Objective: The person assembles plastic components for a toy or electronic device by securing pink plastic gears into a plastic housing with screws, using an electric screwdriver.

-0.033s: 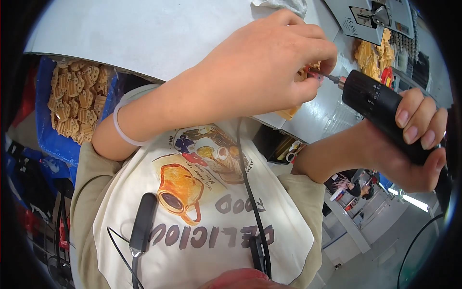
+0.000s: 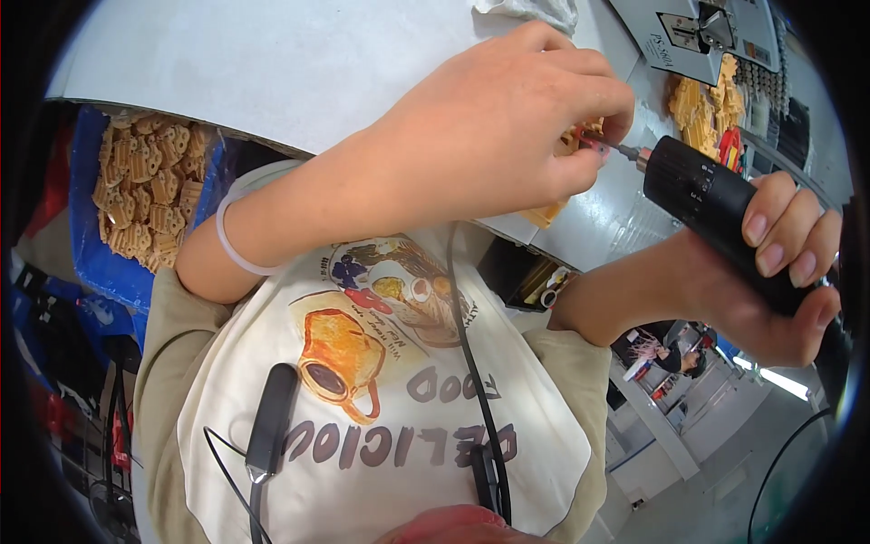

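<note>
My right hand [image 2: 779, 263] is wrapped round a black electric screwdriver [image 2: 698, 190] that slants up to the left. Its thin bit reaches the fingertips of my left hand [image 2: 535, 127], beside a small reddish piece [image 2: 594, 141]. Closed in a pinch, my left hand grips a yellow plastic part [image 2: 547, 214] just over the table's near edge. Fingers and palm hide most of this part, and I cannot make out exactly where the bit meets it.
A blue bin [image 2: 86, 231] of several yellow plastic parts stands below the table [image 2: 227, 63] at left. More yellow parts [image 2: 698, 113] lie at the far right, near a grey machine [image 2: 675, 41]. Crumpled plastic [image 2: 535, 11] rests at the far edge. Another person [image 2: 680, 358] is in the background.
The screwdriver and my right hand sit very slightly lower. My left hand keeps its place and its grip.
</note>
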Tool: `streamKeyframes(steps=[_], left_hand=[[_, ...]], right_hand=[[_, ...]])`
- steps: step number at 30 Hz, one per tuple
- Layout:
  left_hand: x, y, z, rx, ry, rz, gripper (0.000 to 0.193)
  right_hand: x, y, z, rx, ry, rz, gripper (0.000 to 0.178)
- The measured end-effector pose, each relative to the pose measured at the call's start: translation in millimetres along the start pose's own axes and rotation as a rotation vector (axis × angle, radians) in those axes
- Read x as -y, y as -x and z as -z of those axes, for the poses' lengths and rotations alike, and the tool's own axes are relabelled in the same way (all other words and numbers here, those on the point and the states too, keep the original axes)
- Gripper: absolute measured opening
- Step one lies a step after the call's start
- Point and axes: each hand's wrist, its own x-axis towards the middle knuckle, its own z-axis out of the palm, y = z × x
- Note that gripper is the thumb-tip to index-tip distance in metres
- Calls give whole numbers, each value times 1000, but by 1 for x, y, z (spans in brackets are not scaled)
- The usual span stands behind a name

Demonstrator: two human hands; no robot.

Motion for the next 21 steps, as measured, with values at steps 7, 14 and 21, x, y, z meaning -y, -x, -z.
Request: streamKeyframes(steps=[7, 14, 21], left_hand=[[-2, -3, -2, 27, -46, -33, 15], [-10, -8, 5, 61, -169, -85, 17], [-49, -18, 30, 614, -563, -89, 56]], right_hand=[[2, 25, 11, 27, -345, 17, 24], [1, 19, 30, -205, -402, 89, 19], [-7, 37, 43, -380, -354, 108, 32]])
